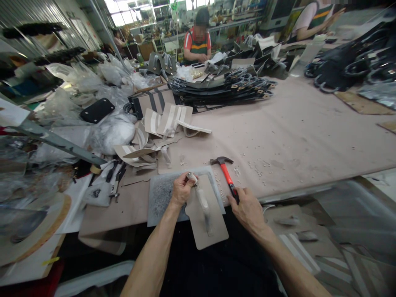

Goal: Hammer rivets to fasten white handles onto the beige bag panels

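My left hand (182, 189) is closed in a pinch around a short pale cylindrical piece (192, 177), which stands at the upper edge of a beige panel (198, 218). What the piece is made for cannot be seen. A pale strap handle (203, 202), wrapped in clear film, runs down the middle of this panel. Beneath the panel's upper part lies a grey slab (158, 204) with a worn, dark-speckled surface; the panel's lower end hangs past the table edge. My right hand (248, 207) grips the black end of a claw hammer (227, 173) with a red handle, its head low over the table.
Beige panels with straps (168, 119) lie in a heap beyond the slab. Small metal bits (260, 167) are scattered across the table (297, 128). Farther back is a stack of black pieces (216, 93). A person (198, 43) works across the table. More panels (297, 227) sit lower right.
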`<state>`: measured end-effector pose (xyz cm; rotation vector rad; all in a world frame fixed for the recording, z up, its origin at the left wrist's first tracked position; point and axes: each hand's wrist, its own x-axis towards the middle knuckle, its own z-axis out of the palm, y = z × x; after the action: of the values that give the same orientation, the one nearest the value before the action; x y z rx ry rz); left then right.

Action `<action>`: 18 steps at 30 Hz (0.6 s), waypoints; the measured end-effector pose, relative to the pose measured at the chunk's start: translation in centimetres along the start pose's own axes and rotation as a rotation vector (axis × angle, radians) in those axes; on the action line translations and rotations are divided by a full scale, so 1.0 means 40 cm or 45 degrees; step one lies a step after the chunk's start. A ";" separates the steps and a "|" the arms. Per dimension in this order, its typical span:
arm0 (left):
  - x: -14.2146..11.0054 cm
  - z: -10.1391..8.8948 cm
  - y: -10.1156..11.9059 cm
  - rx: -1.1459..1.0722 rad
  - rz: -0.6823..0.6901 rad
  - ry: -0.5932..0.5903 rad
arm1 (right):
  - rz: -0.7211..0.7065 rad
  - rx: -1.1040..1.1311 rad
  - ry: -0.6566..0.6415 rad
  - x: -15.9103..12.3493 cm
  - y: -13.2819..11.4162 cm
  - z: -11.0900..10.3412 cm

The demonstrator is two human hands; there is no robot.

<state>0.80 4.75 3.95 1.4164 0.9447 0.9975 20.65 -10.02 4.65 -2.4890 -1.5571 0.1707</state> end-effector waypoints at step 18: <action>-0.033 -0.001 0.006 0.392 0.267 -0.170 | 0.503 1.399 -0.783 0.131 -0.011 -0.019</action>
<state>0.34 3.52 4.09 1.8472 0.8909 0.9226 22.72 -5.20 5.52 -1.8004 -0.6758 1.4867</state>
